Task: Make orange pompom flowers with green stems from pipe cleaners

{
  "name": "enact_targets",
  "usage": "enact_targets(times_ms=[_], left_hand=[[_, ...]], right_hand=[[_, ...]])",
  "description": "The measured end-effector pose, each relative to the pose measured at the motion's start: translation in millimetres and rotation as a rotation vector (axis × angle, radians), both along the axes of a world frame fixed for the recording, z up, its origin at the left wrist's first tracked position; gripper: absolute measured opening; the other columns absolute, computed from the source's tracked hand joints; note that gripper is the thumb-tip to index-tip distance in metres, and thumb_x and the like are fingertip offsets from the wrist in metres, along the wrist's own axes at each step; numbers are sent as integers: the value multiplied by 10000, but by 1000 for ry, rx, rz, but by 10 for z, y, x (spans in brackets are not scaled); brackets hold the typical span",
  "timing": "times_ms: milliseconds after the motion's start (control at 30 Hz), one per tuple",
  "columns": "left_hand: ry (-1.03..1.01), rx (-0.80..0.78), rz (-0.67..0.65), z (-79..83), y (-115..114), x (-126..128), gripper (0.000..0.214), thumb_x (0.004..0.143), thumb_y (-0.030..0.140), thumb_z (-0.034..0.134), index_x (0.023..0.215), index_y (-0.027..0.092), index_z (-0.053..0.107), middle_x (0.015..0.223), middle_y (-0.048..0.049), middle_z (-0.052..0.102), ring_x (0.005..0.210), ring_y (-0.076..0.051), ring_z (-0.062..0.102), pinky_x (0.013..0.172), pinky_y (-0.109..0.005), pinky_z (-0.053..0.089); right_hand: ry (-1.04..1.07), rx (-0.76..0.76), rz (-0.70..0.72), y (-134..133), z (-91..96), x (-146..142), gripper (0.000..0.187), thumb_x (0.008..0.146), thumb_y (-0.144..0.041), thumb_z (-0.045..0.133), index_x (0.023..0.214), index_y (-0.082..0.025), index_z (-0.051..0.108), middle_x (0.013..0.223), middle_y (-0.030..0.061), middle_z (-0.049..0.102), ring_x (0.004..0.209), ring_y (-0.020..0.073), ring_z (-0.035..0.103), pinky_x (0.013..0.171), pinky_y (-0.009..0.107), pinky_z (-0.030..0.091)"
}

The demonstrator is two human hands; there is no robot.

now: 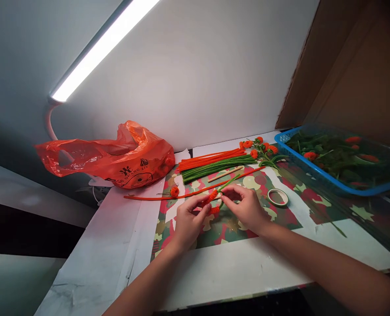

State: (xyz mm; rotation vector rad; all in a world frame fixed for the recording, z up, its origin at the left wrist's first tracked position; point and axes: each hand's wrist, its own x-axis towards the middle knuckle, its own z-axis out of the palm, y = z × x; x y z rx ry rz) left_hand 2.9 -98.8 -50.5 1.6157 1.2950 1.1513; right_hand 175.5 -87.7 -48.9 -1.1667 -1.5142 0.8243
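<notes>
Over the patterned mat, both hands are closed on one piece of work. Between the thumb and fingers of my left hand (188, 219) is a coiled orange pipe cleaner (211, 196); another short orange coiled part hangs just below it. My right hand (245, 206) pinches near the coil's right end, where a green pipe cleaner (230, 181) sticks out up and to the right. A pale stick-like piece shows at the right fingertips, partly hidden. Beyond the hands, a long orange pipe cleaner (168, 198) lies across the mat, near a small orange pompom-like flower head (174, 192) with thin wires.
Behind lie bundled orange pipe cleaners (211, 160), green pipe cleaners (217, 168) and a wooden stick (225, 174). Orange flowers (273, 149) and a tape roll (269, 196) are right, beside a blue basket (329, 179) of leafy flowers. A red plastic bag (148, 153) stands left, under a lamp (102, 50).
</notes>
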Motion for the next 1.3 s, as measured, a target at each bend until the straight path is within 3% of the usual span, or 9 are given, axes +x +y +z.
enact_targets(times_ms=[100, 367, 600, 733, 867, 1033, 1200, 1300], left_hand=[[17, 0, -4, -15, 10, -10, 214, 799, 276, 635, 981, 185, 702, 943, -66, 695, 785, -186, 682, 680, -293, 594], [69, 105, -12, 21, -6, 19, 172, 808, 227, 619, 944, 187, 716, 931, -65, 694, 744, -166, 675, 611, -252, 583], [177, 178, -37, 35, -15, 16, 186, 809, 157, 597, 937, 197, 725, 924, -62, 705, 776, -165, 662, 591, -231, 556], [205, 187, -37, 40, -6, 4, 188, 799, 133, 595, 920, 191, 726, 912, -64, 709, 765, -168, 665, 577, -233, 552], [176, 137, -30, 69, 5, -8, 191, 798, 194, 616, 965, 190, 710, 963, -66, 702, 759, -164, 670, 614, -253, 574], [89, -24, -76, 64, 36, -35, 386, 728, 255, 698, 1102, 180, 636, 1004, -77, 686, 775, -170, 672, 662, -277, 583], [-44, -208, -105, 4, 56, -40, 335, 759, 345, 667, 1023, 140, 649, 747, -55, 693, 666, -164, 663, 562, -239, 548], [-155, -270, -93, -1, 62, -34, 321, 771, 383, 651, 970, 131, 663, 724, -52, 692, 649, -153, 662, 572, -230, 543]], right_hand=[[-48, 41, -16, 10, -13, 8, 71, 769, -155, 590, 798, -181, 650, 740, 19, 684, 676, 155, 644, 637, 264, 521], [-215, 341, -39, 62, 50, 107, 158, 768, -65, 533, 764, -179, 642, 708, 19, 639, 665, 148, 598, 618, 262, 479], [-258, 417, 14, 60, 6, 102, 201, 777, -47, 507, 814, -193, 639, 757, 28, 642, 708, 156, 605, 643, 271, 484], [-245, 384, 57, 52, -29, 84, 207, 775, -43, 508, 804, -197, 643, 763, 25, 658, 721, 155, 617, 658, 272, 489], [-215, 335, 2, 62, 25, 88, 175, 773, -74, 523, 771, -188, 656, 736, 27, 666, 690, 156, 617, 636, 269, 490], [-70, 90, -100, 99, 60, 120, 96, 751, -170, 575, 744, -172, 671, 722, 40, 690, 643, 164, 641, 621, 275, 517], [114, -163, -101, 155, 0, 140, 134, 710, -273, 614, 762, -162, 668, 701, 48, 693, 608, 178, 643, 538, 274, 514], [167, -232, -74, 180, -42, 133, 164, 681, -302, 636, 755, -158, 665, 700, 54, 689, 596, 178, 633, 521, 277, 508]])
